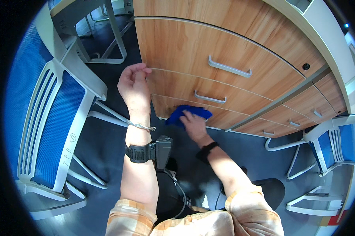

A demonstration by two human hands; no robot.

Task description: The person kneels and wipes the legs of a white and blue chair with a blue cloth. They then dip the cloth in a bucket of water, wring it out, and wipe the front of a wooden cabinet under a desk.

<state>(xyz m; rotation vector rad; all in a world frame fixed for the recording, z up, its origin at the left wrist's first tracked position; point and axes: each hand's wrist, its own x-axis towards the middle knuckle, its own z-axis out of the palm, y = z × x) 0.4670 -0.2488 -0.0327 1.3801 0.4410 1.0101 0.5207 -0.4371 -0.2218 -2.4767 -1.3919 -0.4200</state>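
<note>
My right hand presses a blue cloth against the bottom drawer front of a wood-grain cabinet, low near the floor. The cloth is bunched under my fingers and covers part of that drawer's handle. At the cabinet's left edge is my left hand, its fingers curled and the tips at the corner beside the middle drawer. Whether these fingers grip the edge is unclear. Above the cloth sit two pale grey pull handles, the middle drawer's handle and the upper drawer's handle.
To the left stands a chair with blue mesh and a white frame, close to my left arm. A second cabinet continues on the right, with another blue chair before it. A metal table leg is at upper left. Dark floor lies below.
</note>
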